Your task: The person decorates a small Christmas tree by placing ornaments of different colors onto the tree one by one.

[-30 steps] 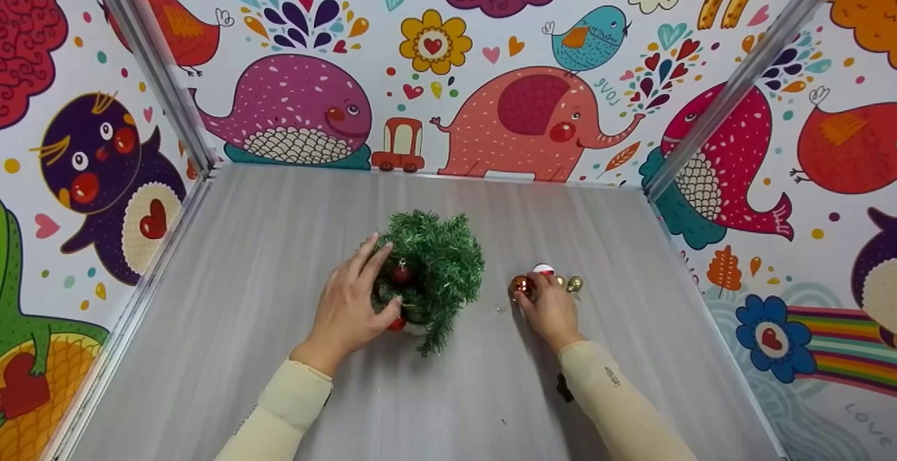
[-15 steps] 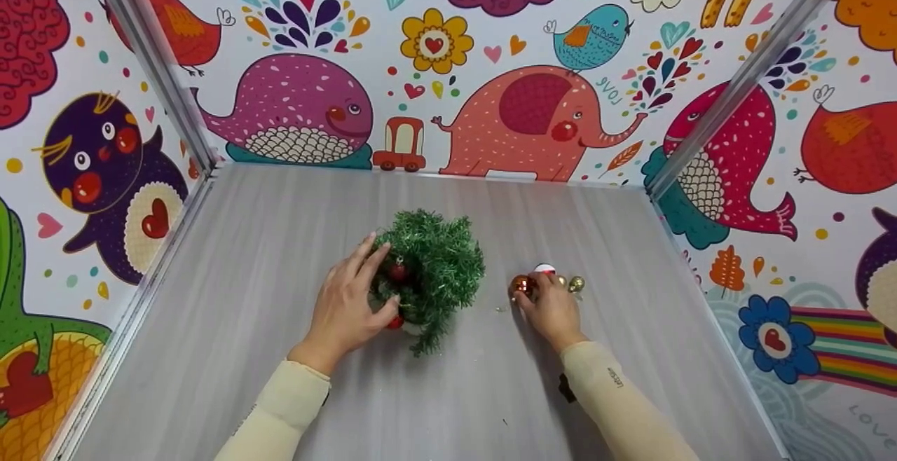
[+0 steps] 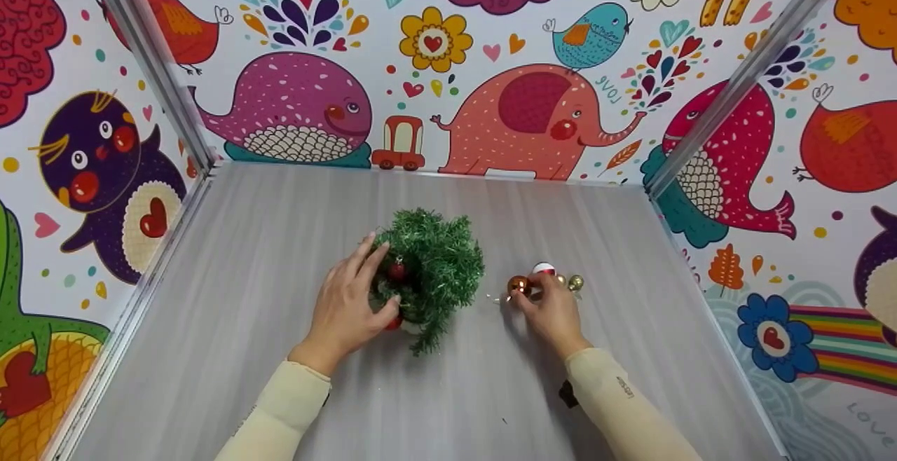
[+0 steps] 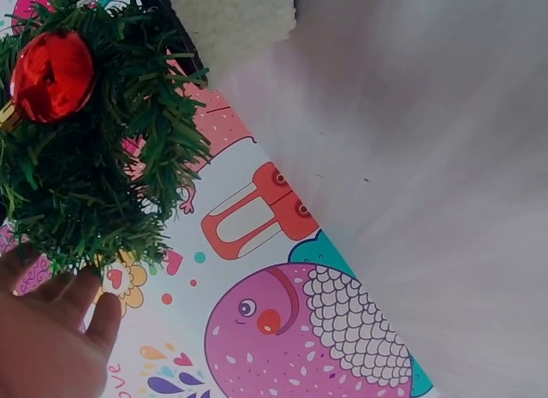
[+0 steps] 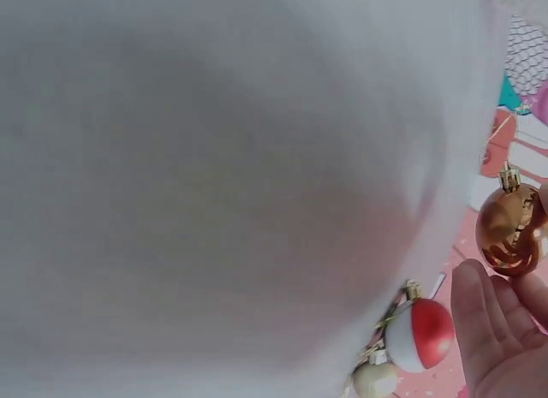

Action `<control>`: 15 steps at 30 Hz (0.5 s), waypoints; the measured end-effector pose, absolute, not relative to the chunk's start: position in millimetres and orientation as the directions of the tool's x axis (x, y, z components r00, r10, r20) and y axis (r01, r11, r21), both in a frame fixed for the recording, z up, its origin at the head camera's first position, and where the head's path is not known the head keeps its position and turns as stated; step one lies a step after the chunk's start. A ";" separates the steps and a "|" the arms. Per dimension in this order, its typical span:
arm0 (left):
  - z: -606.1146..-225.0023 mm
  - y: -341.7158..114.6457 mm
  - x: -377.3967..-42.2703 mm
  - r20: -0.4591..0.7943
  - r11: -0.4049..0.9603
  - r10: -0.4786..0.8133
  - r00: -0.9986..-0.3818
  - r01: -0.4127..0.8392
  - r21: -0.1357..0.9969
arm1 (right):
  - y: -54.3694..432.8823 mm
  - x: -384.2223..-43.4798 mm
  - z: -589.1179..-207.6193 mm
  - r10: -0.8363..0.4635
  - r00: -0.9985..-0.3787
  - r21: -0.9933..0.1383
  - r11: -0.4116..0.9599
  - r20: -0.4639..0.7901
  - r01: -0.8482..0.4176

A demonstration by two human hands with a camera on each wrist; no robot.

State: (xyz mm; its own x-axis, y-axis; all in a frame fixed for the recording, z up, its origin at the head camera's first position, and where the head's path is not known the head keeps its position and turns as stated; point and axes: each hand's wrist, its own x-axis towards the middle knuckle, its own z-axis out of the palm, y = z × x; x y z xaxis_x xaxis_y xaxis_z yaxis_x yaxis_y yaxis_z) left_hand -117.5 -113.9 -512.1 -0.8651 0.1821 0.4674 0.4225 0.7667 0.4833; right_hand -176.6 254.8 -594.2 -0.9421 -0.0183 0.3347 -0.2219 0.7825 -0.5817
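One copper ball (image 3: 518, 284), pinched between thumb and fingertips of the right hand (image 3: 553, 310), well right of the tree (image 3: 448, 258). Aimed leftward by its cap (image 5: 510, 177), roughly at the tree; near round, so no clear long axis apart from cap-to-base. Closer to the tree: left hand (image 3: 347, 300), at its left side, with fingers spread and touching branches, not clenched. Also right of the tree, just beyond the copper ball: red-and-white ball (image 3: 543, 268), small gold ball (image 3: 576, 283). Among the tree's branches: shiny red ball (image 4: 53, 75).
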 end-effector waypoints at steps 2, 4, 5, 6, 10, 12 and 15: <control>-512.1 -113.7 -116.7 0.467 0.768 0.183 -0.865 0.422 0.482 | 252.2 -172.6 -589.5 0.008 -0.954 -0.660 0.724 0.299 -0.201; -512.1 -113.4 -116.2 0.468 0.768 0.183 -0.864 0.423 0.481 | 248.9 -167.9 -583.4 0.020 -0.960 -0.720 0.666 0.279 -0.195; -512.2 -113.4 -115.8 0.469 0.768 0.182 -0.864 0.423 0.481 | 247.1 -165.3 -580.1 0.024 -0.961 -0.745 0.637 0.274 -0.197; -512.2 -113.3 -115.5 0.471 0.768 0.180 -0.863 0.423 0.480 | 245.0 -162.6 -576.4 0.024 -0.961 -0.762 0.615 0.276 -0.203; -512.0 -112.8 -114.7 0.483 0.771 0.178 -0.857 0.427 0.473 | 237.3 -151.7 -562.7 0.002 -0.952 -0.803 0.538 0.305 -0.256; -511.8 -112.4 -114.2 0.494 0.772 0.179 -0.851 0.433 0.465 | 233.6 -146.5 -557.1 -0.013 -0.947 -0.811 0.514 0.320 -0.281; -511.6 -111.9 -113.6 0.516 0.774 0.178 -0.838 0.443 0.452 | 227.8 -138.9 -549.3 -0.033 -0.939 -0.817 0.482 0.343 -0.315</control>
